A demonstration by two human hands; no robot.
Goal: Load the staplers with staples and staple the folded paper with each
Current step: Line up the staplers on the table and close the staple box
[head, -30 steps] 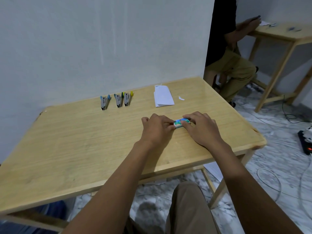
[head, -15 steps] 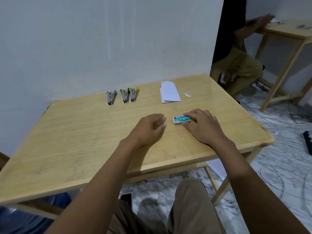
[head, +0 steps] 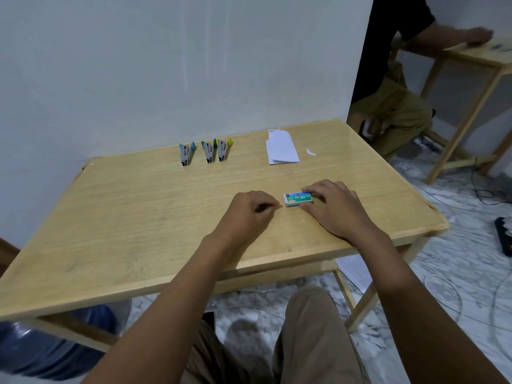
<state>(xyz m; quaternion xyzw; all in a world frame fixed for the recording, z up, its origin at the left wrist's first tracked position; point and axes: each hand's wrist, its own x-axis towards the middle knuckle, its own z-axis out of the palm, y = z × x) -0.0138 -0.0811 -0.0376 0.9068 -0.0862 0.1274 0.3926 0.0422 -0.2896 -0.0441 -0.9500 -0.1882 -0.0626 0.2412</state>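
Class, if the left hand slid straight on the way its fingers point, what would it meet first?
Probably the staple box that the right hand pinches, just beyond the left hand.

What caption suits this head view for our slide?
Right hand grips the staple box on the table; left hand curled beside it; three staplers, folded paper behind.
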